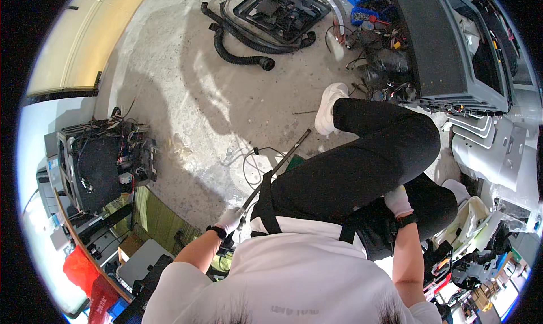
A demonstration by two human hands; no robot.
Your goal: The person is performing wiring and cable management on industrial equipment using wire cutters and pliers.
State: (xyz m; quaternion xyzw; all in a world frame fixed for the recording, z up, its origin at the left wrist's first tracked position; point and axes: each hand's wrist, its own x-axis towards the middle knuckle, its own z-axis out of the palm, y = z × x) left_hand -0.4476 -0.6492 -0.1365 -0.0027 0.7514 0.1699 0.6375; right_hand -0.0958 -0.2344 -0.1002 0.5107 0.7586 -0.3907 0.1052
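My left grip holds a long dark strip over the grey floor.
White-gloved, it is closed around the strip's near end; the strip slants forward and right, its far end short of my pale shoe. My right grip rests against my black trousers; I cannot tell if its fingers are spread. Farther ahead, a ribbed hose lies near a dark framed panel.

Ribbed hose on floor; grey panels
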